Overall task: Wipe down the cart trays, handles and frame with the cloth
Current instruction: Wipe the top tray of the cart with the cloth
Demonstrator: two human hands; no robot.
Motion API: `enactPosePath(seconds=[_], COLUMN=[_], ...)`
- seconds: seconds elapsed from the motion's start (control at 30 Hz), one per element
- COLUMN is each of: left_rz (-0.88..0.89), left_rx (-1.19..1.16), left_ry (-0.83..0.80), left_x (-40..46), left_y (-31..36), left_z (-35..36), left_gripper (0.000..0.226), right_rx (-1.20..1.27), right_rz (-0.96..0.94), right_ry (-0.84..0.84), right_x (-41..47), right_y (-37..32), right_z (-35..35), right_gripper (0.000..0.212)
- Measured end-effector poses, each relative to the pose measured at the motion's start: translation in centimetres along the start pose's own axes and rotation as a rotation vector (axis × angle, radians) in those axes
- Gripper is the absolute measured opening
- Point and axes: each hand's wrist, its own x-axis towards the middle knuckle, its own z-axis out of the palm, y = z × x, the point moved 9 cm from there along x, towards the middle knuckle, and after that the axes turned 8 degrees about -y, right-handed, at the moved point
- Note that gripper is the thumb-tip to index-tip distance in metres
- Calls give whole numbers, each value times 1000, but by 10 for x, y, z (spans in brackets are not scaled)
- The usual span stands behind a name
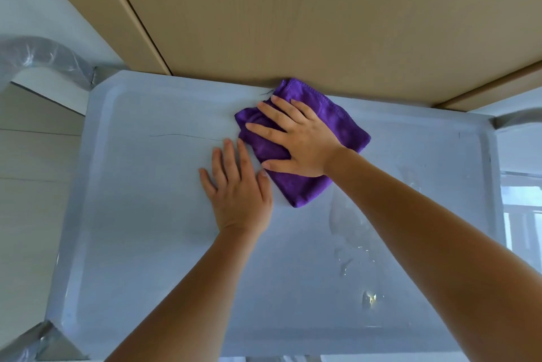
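Observation:
The cart's top tray (pixel 140 244) is a pale blue-grey sheet with a raised rim that fills most of the view. A folded purple cloth (pixel 331 118) lies on the tray near its far edge. My right hand (pixel 296 139) presses flat on the cloth with its fingers spread. Just to the left of the cloth, my left hand (pixel 237 188) rests flat on the bare tray, fingers straight. A wet patch with droplets (pixel 352 244) shines on the tray's right half. At the far left, a cart handle (pixel 38 53) wrapped in clear plastic curves up.
A beige wooden cabinet front (pixel 293 15) stands right behind the tray's far edge. A wrapped frame corner (pixel 41 338) shows at the lower left. Pale floor boards (pixel 26 156) lie to the left, and a window reflection (pixel 522 215) to the right.

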Motion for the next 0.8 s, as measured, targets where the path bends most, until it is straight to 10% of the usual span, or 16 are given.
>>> enactPosePath(seconds=[0.37,0.8], left_rz=[46,522], left_rx=[-34,-96], left_ry=[10,-137], left_x=[-1,-19], left_y=[0,35], left_z=[0,5], left_gripper=[58,56], right_rx=[160,253], right_rz=[409,704], right_ry=[68,29], right_x=[-22,-50], right_y=[29,56], right_z=[-1,10], right_gripper=[73,78])
